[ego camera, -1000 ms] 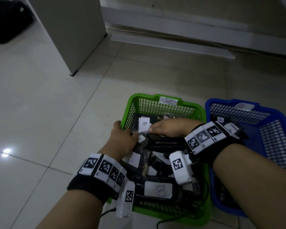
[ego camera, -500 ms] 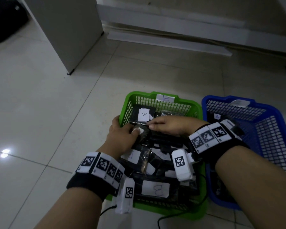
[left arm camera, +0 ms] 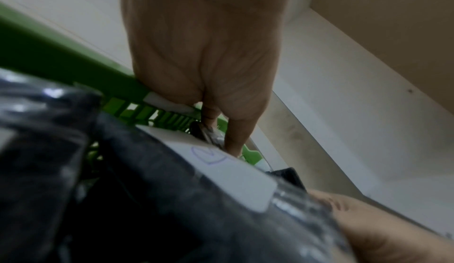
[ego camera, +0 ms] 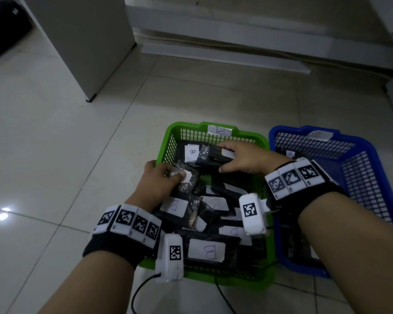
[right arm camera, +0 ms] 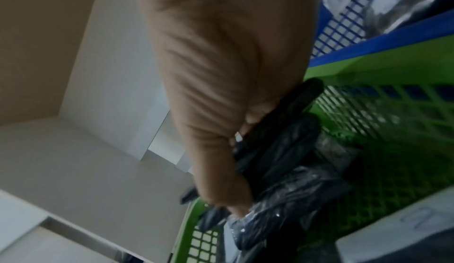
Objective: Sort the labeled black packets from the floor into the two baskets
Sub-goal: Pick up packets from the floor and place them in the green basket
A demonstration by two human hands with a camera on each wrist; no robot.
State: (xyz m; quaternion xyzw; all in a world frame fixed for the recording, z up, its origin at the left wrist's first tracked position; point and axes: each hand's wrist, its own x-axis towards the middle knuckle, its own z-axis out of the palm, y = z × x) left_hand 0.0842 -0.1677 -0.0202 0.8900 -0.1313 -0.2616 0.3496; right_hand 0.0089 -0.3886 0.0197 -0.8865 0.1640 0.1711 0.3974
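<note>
We've got the green basket (ego camera: 168, 141) piled with B-labeled black packets (ego camera: 210, 248), the blue basket (ego camera: 372, 152) just beside it. Our right hand (ego camera: 243, 159) grips one packet (ego camera: 211, 155) and our left hand (ego camera: 157, 180) pinches another packet (ego camera: 187, 177).

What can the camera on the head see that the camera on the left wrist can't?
Only the head view shows the blue plastic basket, the right hand gripping a black plastic packet, and the white B label on the green basket's far wall. Only the left wrist view shows the left hand from underneath, its fingers pinching a crinkly packet. Both show the green plastic basket and white-labelled black packets.
</note>
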